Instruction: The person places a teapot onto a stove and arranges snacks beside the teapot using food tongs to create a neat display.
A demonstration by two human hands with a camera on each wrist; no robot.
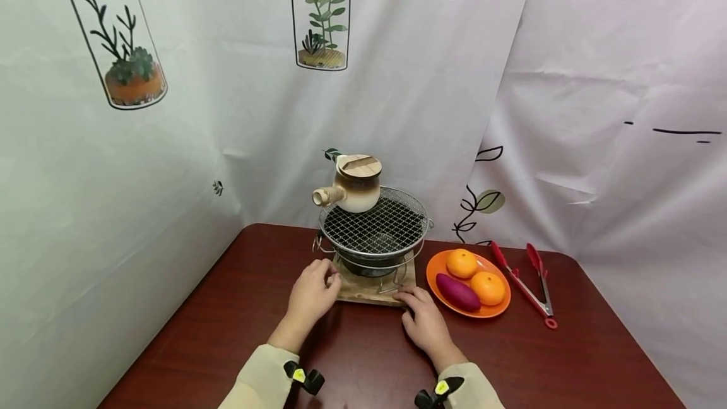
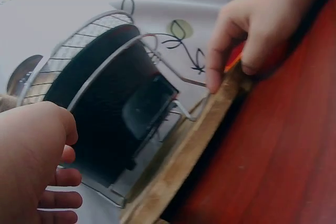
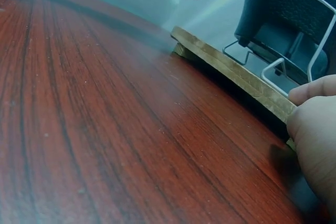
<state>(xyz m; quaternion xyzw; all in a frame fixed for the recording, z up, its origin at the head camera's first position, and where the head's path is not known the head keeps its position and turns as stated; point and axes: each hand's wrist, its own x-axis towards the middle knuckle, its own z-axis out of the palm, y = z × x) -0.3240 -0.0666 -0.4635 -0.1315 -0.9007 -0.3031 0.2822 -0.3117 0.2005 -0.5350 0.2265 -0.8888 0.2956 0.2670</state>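
Observation:
A square wooden board [image 1: 356, 290] lies on the table under a black stove bowl [image 2: 100, 108] in a wire stand. Round mesh [image 1: 392, 223] covers the bowl, and a small lidded clay pot [image 1: 359, 193] with a side handle sits at its back left. At the board's front right corner my right hand [image 1: 427, 322] pinches the edge, fingertips on top and thumb against the side. My left hand [image 1: 312, 294] hovers by the board's left side, its fingers loosely bent and holding nothing; the right wrist view shows them above the wood.
Just right of the board, an orange plate [image 1: 436, 256] carries two oranges [image 1: 487, 288] and a purple sweet potato [image 1: 457, 292]. Red-handled tongs [image 1: 525, 289] lie spread farther right. A printed curtain [image 1: 397, 93] hangs behind the dark red table [image 1: 363, 352].

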